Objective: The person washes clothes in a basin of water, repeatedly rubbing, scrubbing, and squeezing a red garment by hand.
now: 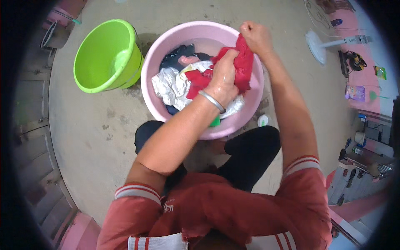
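Note:
A wet red cloth [245, 62] is stretched between my hands over the right side of a pink basin [179, 36]. My right hand [255, 36] is closed in a fist on its upper corner, beside the basin's far right rim. Lower down, my left hand [225, 79], with a metal bangle on its wrist, is closed around the same cloth, and the fingers are partly hidden by it. Inside the basin lie white cloth [166, 85], dark cloth [178, 56] and a small pink piece [188, 60] in cloudy water. Something green [215, 121] shows near the basin's front, partly behind my left forearm.
A green bucket [98, 54] stands left of the basin. A small white round lid or tub [262, 121] sits on the concrete floor [104, 121] by my right knee. Farther right is a white fan [318, 46], with packets and household items along the pink wall.

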The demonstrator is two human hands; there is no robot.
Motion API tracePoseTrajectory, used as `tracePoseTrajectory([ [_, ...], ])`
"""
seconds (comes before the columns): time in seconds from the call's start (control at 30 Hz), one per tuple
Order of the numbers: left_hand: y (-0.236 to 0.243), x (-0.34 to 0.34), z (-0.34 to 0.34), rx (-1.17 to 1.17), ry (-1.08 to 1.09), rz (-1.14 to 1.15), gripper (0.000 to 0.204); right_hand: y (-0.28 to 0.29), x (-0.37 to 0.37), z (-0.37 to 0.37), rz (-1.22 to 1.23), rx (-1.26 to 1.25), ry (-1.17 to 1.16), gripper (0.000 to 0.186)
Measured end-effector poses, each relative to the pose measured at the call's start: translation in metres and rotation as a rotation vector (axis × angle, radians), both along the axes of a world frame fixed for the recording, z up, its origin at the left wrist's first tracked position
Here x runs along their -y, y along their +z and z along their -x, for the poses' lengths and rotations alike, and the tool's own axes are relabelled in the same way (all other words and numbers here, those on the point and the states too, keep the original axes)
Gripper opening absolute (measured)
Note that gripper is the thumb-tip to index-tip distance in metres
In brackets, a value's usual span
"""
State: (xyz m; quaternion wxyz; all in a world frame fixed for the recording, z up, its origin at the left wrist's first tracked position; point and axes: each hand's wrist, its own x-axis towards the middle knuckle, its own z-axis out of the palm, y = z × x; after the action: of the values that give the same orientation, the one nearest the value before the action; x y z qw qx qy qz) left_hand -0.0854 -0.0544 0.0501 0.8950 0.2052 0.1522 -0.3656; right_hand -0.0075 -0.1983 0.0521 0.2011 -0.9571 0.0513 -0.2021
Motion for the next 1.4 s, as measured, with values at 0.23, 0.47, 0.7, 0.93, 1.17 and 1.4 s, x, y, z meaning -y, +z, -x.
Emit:
tracePoseTrajectory([
  [0.23, 0.025, -0.032, -0.016, 0.134, 0.197, 0.165, 0.050, 0.095, -0.066, -0.026, -0.044, -0.045, 0.501, 0.043],
  [0.47, -0.034, -0.060, -0.030, 0.041, -0.019, -0.004, 0.054, -0.009, 0.101, 0.079, -0.083, -0.126, 0.107, 0.041],
  [0.7, -0.098, -0.102, -0.042, 0.381, -0.173, -0.693, 0.030, -0.247, 0.162, 0.362, -0.274, -0.759, -0.638, 0.042],
  [0.93, -0.092, -0.124, -0.056, 0.571, -0.145, -1.027, 0.024, -0.337, 0.158, 0.380, -0.304, -0.760, -0.736, 0.062],
  [1.17, -0.073, -0.141, -0.049, -0.059, -0.124, -0.800, 0.032, -0.352, 0.162, 0.383, -0.415, -1.021, -0.580, 0.066],
  [1.4, -0.039, -0.129, -0.050, 0.488, 0.251, -0.846, 0.038, -0.241, 0.223, 0.301, -0.693, -0.540, -0.426, 0.045],
])
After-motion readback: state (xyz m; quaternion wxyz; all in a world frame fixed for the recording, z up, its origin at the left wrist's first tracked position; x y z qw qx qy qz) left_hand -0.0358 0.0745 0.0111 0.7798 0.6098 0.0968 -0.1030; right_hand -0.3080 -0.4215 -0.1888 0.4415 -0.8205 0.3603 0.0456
